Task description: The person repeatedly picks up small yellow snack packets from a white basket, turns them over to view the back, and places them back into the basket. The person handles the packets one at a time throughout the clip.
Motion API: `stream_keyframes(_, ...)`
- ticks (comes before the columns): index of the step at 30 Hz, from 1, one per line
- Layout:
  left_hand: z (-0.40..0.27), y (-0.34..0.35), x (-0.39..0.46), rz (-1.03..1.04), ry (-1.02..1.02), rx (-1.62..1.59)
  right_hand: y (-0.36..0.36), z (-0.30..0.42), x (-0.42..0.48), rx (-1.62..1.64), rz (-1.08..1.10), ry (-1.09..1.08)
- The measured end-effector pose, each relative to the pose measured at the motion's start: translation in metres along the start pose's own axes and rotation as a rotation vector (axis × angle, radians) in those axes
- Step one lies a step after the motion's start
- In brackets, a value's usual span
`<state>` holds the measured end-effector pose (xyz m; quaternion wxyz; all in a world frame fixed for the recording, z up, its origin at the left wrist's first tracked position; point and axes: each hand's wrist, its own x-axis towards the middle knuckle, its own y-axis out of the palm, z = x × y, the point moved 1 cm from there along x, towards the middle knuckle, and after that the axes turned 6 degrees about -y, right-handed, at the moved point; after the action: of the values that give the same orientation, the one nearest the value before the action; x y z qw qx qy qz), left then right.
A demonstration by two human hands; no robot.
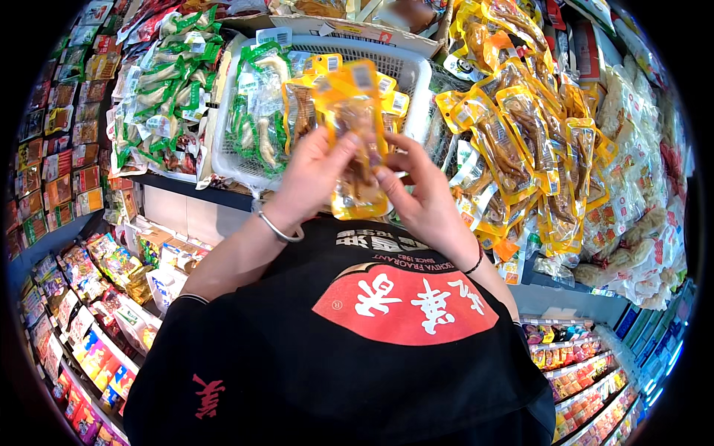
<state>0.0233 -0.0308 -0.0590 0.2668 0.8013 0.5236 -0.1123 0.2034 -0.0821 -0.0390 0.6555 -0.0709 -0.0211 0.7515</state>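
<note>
My left hand [315, 167] and my right hand [415, 187] hold a yellow-edged clear plastic packet of brown meat [360, 192] between them, above the near edge of a white plastic basket [427, 111]. The packet's top is blurred. Under and behind it, more yellow-edged packets [301, 111] lie in the basket's middle and right. Green-edged packets of pale chicken feet [268, 134] fill its left part. A metal bangle [279, 229] circles my left wrist, and a dark cord is around my right.
Left of the basket is a pile of green-edged packets [162, 100]. A large heap of yellow-edged packets [519, 139] lies to the right, with bulky clear bags [630, 195] beyond. Shelves of snacks [106, 318] stand lower left, others [585, 373] lower right. A cardboard box [385, 38] is behind.
</note>
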Motion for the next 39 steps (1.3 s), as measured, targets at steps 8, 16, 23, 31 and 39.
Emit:
stream_keyframes(8, -0.013, -0.069, 0.031, -0.318, 0.271, 0.778, -0.068, -0.029, 0.025, -1.16, -0.546, -0.247)
stream_keyframes(16, 0.003, -0.066, 0.028, -0.389, 0.4, 1.148, -0.103, -0.033, 0.034, -1.279, -0.555, -0.172)
stream_keyframes(23, -0.009, -0.033, 0.019, -0.435, 0.535, 1.092, -0.167, -0.033, 0.086, -1.396, -0.716, -0.179)
stream_keyframes(31, -0.019, -0.021, 0.016, -0.409, 0.539, 0.996, -0.24, -0.046, 0.152, -1.463, -0.743, 0.239)
stream_keyframes(39, -0.016, -0.016, 0.02, -0.337, 0.51, 0.93, -0.267, -0.07, 0.195, -1.317, -0.453, 0.309)
